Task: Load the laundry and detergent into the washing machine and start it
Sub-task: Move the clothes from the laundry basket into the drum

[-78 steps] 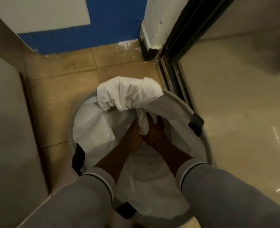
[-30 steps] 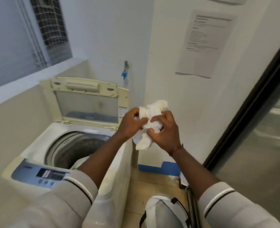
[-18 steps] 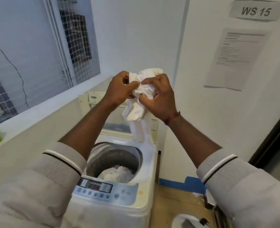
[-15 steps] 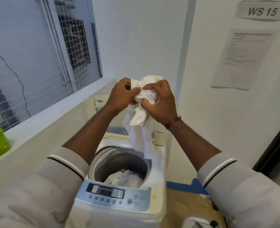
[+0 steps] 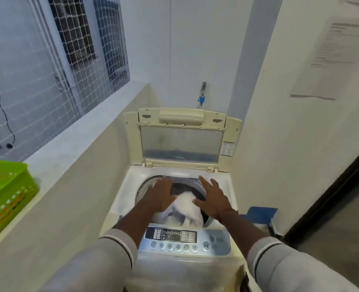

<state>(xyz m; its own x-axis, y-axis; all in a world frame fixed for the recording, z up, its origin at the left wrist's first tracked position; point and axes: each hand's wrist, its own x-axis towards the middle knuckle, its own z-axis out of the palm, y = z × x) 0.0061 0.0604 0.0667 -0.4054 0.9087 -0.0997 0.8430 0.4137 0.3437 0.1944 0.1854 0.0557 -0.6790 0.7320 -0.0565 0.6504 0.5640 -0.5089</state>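
I stand in a small white room with a netted window on the left. The washing machine [image 5: 128, 186] is in front of me. It is smooth, hard, cream plastic, and its see-through lid [image 5: 181, 144] stands up at the far side. A soft, crumpled white cloth [image 5: 187, 204] sits in the mouth of the round drum, between my hands. My left hand [image 5: 159, 197] and right hand [image 5: 213, 199] are both open with fingers spread, gripping nothing. My right thumb seems to touch the cloth. I think this is the loading step. Next the cloth needs a push down, then soap, then the lid shut and a button pressed on the near grey panel [image 5: 187, 239]. A green basket [image 5: 7, 192] full of little holes sits on the left ledge.
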